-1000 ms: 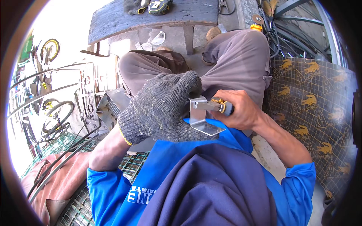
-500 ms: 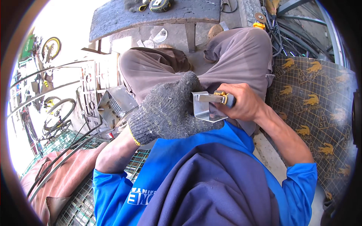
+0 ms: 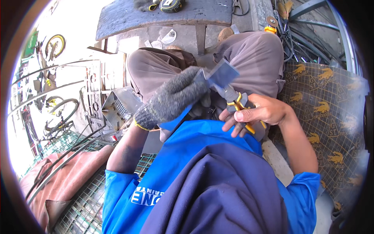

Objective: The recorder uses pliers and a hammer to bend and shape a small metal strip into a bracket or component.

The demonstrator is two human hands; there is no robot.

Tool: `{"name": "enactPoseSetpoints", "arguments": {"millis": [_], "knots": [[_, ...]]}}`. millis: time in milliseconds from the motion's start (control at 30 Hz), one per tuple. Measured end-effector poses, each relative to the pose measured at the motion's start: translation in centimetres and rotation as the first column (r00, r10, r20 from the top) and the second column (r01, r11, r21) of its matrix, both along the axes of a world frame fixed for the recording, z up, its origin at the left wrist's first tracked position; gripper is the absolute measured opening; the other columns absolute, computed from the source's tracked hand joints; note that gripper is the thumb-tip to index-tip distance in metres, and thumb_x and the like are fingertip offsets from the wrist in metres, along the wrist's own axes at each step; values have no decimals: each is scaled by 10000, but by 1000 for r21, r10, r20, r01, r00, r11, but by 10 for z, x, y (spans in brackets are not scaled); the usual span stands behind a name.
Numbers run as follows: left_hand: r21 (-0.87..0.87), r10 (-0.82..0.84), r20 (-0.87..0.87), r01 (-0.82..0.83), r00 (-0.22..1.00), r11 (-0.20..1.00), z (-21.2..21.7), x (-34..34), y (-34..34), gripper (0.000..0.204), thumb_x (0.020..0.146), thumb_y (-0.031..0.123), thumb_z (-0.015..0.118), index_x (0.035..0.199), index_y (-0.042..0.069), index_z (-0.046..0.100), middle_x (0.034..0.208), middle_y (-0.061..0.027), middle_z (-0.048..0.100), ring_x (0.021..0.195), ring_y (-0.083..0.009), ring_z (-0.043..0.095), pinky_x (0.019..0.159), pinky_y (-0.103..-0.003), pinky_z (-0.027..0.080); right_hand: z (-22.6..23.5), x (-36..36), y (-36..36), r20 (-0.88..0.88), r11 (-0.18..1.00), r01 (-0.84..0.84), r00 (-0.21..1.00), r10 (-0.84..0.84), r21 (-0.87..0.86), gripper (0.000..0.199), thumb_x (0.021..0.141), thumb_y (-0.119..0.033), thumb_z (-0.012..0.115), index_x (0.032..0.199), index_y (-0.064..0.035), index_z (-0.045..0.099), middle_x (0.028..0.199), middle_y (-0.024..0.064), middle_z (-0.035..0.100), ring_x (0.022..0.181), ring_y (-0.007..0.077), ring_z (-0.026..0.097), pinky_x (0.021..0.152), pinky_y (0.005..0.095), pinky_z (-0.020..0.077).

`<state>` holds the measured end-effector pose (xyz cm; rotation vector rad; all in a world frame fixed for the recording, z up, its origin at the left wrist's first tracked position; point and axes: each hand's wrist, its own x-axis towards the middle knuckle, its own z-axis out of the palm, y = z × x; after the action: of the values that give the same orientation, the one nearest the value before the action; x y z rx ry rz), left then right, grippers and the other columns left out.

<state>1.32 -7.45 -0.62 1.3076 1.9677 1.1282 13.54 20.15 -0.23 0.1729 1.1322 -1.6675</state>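
My left hand (image 3: 177, 93) wears a dark grey knitted glove. Its fingers close on the left end of a bent piece of sheet metal (image 3: 223, 74), which is smeared by motion above my lap. Bare, my right hand (image 3: 261, 113) holds pliers (image 3: 238, 102) with black and yellow handles. The thumb presses on the handles while the other fingers are loosely curled underneath. The jaws of the pliers meet the near edge of the metal; how firmly they bite cannot be made out.
Ahead stands a worn wooden bench (image 3: 163, 19) with a tape measure (image 3: 171, 5) on it. A patterned board (image 3: 319, 117) lies at my right, near metal bars (image 3: 311, 43). On my left are a sheet-metal part (image 3: 120, 103), wire mesh (image 3: 83, 204) and a brown cloth (image 3: 70, 175).
The metal has turned and tilted, its broad face now upward and farther from me. My right hand has shifted lower and loosened its fingers around the pliers. The gloved hand has turned sideways.
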Motion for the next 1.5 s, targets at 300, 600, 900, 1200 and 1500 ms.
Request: {"name": "enactPoseSetpoints", "arguments": {"millis": [300,600,900,1200,1500], "knots": [[-181,232,923,-186,308,966,9,-15,13,443,1013,202,573,1412,14,533,1271,-138,648,1163,-182,621,996,-306,502,-7,16,-26,-397,647,714,694,-601,268,400,1019,-325,645,1223,18,611,1017,127,704,849,152,676,744,300,555],[-70,6,992,-504,-127,861,-5,0,30,623,1032,613,454,1280,62,607,1028,-118,717,798,-233,714,629,-361,611,-11,10,-17,-892,321,835,442,92,447,432,948,-336,738,1221,-8,674,1033,77,693,829,132,662,739,288,532],[-58,-89,963,-516,-255,855,-16,-6,16,759,984,750,367,1173,64,631,628,-59,563,341,-149,412,338,-281,372,-6,18,-33,-734,431,875,439,-518,219,479,897,-117,776,1287,-20,515,1009,59,635,851,103,617,706,267,528],[76,-273,949,-724,-158,686,-31,-6,29,708,869,863,418,873,165,534,751,-43,568,621,-231,619,560,-397,532,-16,22,-67,-356,550,810,585,-729,205,561,884,-315,822,1272,-1,566,887,6,583,695,78,587,601,235,490],[228,15,962,-836,271,499,-36,8,61,545,1023,633,420,972,111,566,949,-90,606,961,-262,602,1034,-467,449,-14,3,-117,-745,597,774,522,-414,210,488,849,-243,851,1142,-1,544,889,117,666,803,193,642,758,341,526]]}}
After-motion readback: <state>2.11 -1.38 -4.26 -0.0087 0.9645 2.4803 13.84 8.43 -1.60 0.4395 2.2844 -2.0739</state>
